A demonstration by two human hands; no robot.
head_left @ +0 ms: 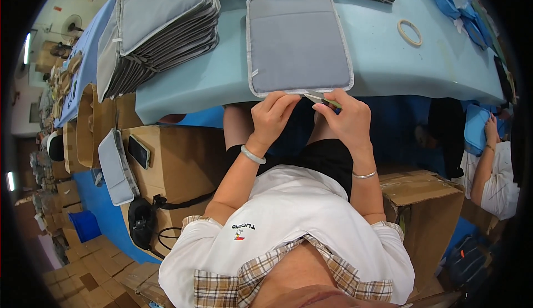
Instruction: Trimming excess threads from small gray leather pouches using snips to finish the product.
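Matt cloth panel (300,44), matt cardboard box (186,152)

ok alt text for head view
A person's right hand holds a small silver-bladed cutting tool at the near edge of a grey rectangular fabric panel, the left hand close by. To the left, a tall stack of grey panels stands on the light-blue table.

Panel (300,41) on the table (383,66)
Stack (161,14) to its left — tape ring (412,43) right — phone (139,151) on the carton (177,147).
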